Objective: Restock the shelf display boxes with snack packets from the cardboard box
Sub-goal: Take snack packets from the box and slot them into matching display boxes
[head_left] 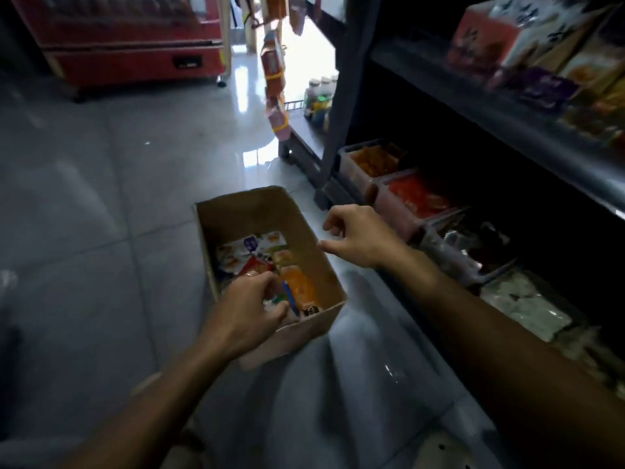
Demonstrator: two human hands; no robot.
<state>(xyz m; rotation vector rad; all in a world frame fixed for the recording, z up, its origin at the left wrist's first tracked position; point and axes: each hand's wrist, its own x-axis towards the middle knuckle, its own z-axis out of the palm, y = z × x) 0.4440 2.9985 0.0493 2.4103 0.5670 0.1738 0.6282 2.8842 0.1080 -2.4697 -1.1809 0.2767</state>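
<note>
An open cardboard box (243, 211) stands on the tiled floor, with several snack packets (257, 252) lying loose inside. My left hand (248, 308) is down in the box's near end, fingers closed around packets there. My right hand (358, 236) hovers above the box's right rim, fingers loosely curled and apart, holding nothing. To the right, on the lowest shelf, stands a row of clear display boxes: one with orange packets (370, 160), one with red packets (417, 194), one with dark and silver packets (463, 245), one with pale packets (524, 306).
The dark shelf unit (351, 96) fills the right side, with more goods on its upper shelf (541, 72). A strip of hanging packets (275, 79) dangles at its end. A red cooler (128, 38) stands at the back left. Grey floor tiles lie to the left.
</note>
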